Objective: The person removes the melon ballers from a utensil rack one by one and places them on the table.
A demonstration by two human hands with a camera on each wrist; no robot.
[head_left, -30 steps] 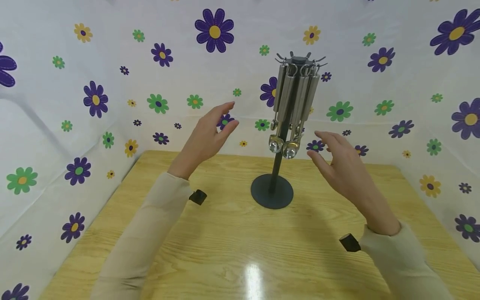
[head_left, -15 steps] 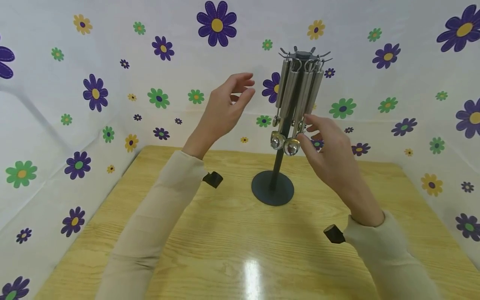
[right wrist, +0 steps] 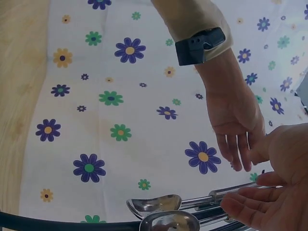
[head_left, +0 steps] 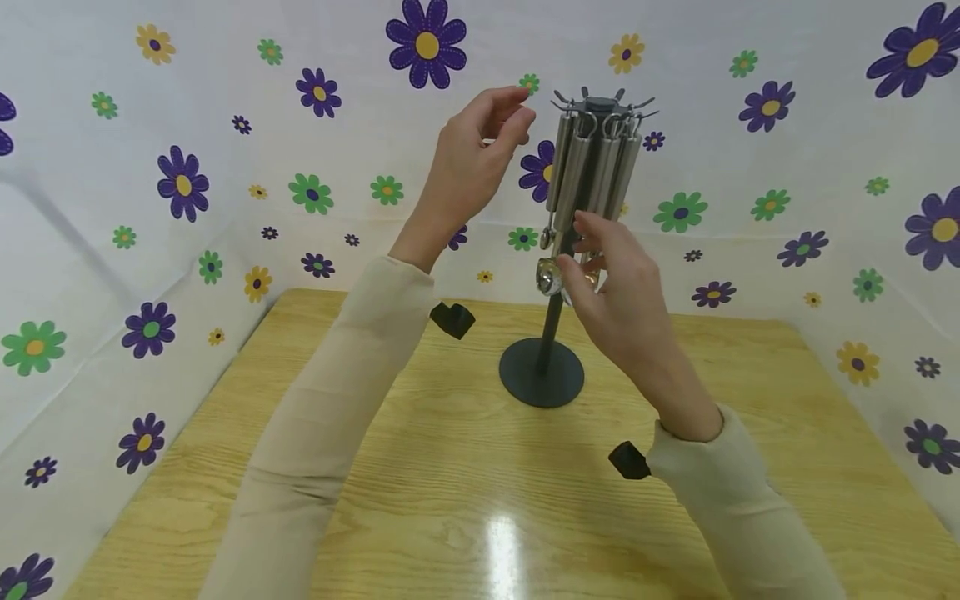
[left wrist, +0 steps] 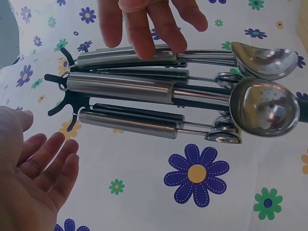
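Note:
A dark metal stand (head_left: pixel 541 372) with a round base bears several steel utensils on its hooks. Two of these are ice cream scoops: one bowl (head_left: pixel 549 276) shows in the head view, while my right hand (head_left: pixel 621 292) partly covers the other. In the left wrist view the nearer scoop (left wrist: pixel 120 86) hangs by a ring, with smaller round-ended utensils (left wrist: pixel 127 123) beside it. My right hand's fingers are loosely spread and overlap the farther scoop's handle. Left of the hook crown, my left hand (head_left: pixel 476 158) is raised with fingers relaxed, holding nothing.
The stand rests toward the back of a wooden table (head_left: pixel 420 483). White cloth walls (head_left: pixel 337 150) with printed flowers enclose the table behind and at both sides. A small black device (head_left: pixel 453 320) sits at the left wrist, and another black device (head_left: pixel 629 460) at the right.
My left hand has risen and moved right, toward the top of the stand. My right hand has moved left, now overlapping the scoops. The utensils still hang from their hooks.

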